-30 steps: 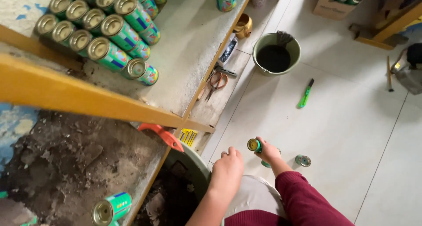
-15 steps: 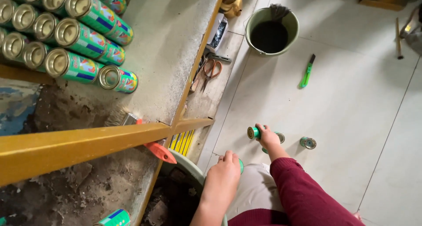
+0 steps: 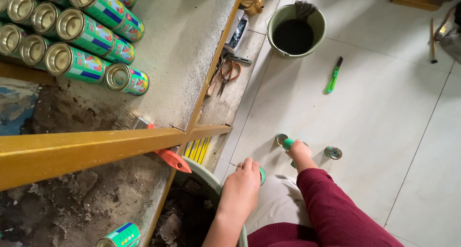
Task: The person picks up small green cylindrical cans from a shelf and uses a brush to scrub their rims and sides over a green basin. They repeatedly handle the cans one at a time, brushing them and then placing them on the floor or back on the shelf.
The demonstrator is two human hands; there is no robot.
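While each hand clamps one green can: right hand [image 3: 300, 152], left hand [image 3: 242, 182], one more can [image 3: 332, 153] beside.

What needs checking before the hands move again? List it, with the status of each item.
1. Right hand grips the green can: ok, fingers wrap it.
2. Left hand holds the second green can: cannot tell, it is mostly hidden.
3. Loose can on the floor lies apart from the right hand: ok.
4. Green utility knife lies away from both hands: ok.
5. Knife blade retracted: cannot tell.
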